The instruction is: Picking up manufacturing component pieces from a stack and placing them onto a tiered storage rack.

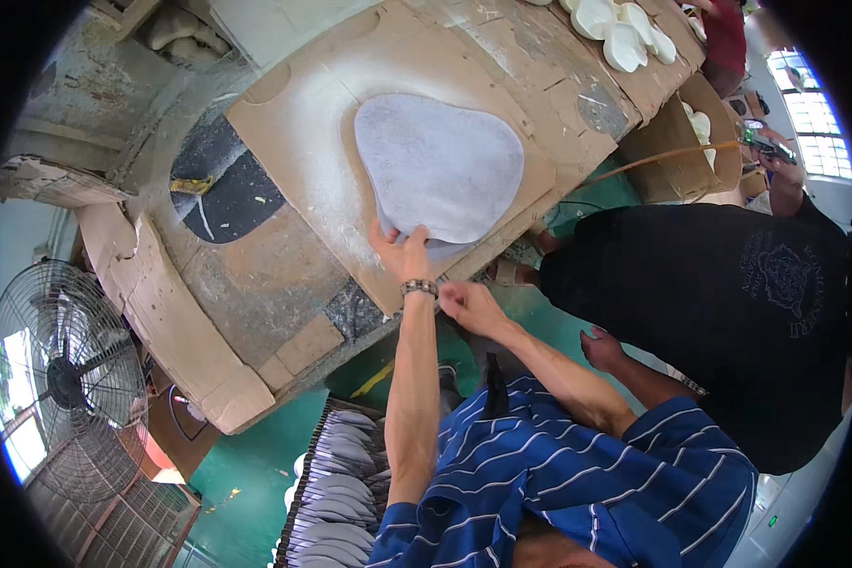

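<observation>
A grey, rounded-triangular flat sheet (440, 166) lies on a cardboard panel (303, 133) on the worktable. Beneath its near edge the border of another grey layer shows. My left hand (402, 252), with a beaded bracelet at the wrist, pinches that near edge of the sheet between thumb and fingers. The edge looks slightly raised there. Just to the right and nearer to me, my right hand (473, 308) hovers by the table's front edge, apart from the sheet. Its fingers are curled in, and whatever they may hold is hidden.
A wire-caged fan (64, 379) stands at the left. Below the table, a rack (327, 483) holds several pale curved pieces. White moulded shapes (625, 43) lie at the far right. A co-worker in a black shirt (701, 322) stands close on my right, holding a spray gun (767, 144).
</observation>
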`<state>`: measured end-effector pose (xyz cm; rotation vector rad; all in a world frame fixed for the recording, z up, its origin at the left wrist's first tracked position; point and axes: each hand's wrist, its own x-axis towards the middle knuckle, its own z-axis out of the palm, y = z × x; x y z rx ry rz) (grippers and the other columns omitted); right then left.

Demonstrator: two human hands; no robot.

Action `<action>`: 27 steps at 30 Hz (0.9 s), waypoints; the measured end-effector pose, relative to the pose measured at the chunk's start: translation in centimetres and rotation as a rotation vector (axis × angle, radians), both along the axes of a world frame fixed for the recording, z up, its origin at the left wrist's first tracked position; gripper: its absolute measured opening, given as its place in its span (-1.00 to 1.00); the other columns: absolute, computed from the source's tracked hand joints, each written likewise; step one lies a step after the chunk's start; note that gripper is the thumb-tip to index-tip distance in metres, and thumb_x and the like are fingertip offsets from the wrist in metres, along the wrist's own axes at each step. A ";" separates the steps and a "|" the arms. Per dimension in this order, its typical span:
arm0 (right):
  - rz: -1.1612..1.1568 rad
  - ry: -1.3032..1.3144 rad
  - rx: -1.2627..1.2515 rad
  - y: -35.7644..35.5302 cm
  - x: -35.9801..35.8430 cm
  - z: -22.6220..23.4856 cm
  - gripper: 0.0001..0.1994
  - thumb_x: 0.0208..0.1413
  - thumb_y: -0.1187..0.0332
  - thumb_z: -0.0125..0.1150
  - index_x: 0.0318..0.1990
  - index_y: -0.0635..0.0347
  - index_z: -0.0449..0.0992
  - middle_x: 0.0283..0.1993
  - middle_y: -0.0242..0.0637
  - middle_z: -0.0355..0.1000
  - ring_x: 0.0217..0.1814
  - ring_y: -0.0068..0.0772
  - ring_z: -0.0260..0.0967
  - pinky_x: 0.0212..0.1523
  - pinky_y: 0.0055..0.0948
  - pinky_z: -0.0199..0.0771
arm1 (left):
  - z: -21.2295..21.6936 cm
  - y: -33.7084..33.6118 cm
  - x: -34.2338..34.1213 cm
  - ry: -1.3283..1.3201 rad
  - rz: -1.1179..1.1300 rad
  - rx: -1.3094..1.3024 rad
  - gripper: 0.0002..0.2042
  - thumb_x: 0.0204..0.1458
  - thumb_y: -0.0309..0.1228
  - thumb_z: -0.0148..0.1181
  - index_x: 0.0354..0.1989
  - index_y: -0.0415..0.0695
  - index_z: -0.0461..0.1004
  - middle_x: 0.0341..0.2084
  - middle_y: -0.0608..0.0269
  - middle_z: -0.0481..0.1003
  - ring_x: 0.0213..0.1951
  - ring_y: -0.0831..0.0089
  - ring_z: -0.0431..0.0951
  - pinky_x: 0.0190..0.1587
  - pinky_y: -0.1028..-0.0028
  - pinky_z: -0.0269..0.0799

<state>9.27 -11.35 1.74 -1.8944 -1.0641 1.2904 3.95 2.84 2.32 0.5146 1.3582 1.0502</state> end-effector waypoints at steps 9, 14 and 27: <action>-0.771 0.676 0.137 9.3 9.8 -5.3 -0.59 0.30 0.15 0.04 0.07 0.34 0.44 -0.18 -0.12 0.59 -0.22 -0.26 0.60 -0.34 -0.41 0.59 | 7.2 6.5 2.7 -1.002 0.012 -0.079 -0.65 -0.18 -0.60 0.00 -0.12 -0.32 0.42 -0.18 0.13 0.48 -0.09 0.16 0.47 0.12 0.12 0.37; -0.721 0.889 0.284 11.9 7.7 0.3 -0.47 0.34 -0.03 -0.13 0.25 0.18 0.31 0.16 -0.17 0.44 0.15 -0.20 0.44 0.02 -0.17 0.53 | 19.5 4.4 -6.4 -0.938 0.029 0.151 -0.46 -0.18 -0.54 -0.03 0.12 -0.37 0.34 0.02 0.03 0.46 0.09 0.11 0.45 0.20 0.12 0.35; -0.009 1.360 -0.030 12.1 -6.5 20.4 -0.60 0.24 0.36 0.09 0.19 0.32 0.38 0.28 -0.09 0.36 0.36 -0.14 0.25 0.38 -0.04 0.18 | 31.3 -13.5 -35.7 -0.807 0.267 0.525 -0.48 -0.15 -0.48 0.01 0.10 -0.26 0.41 -0.05 0.16 0.54 -0.08 0.20 0.54 0.09 0.26 0.43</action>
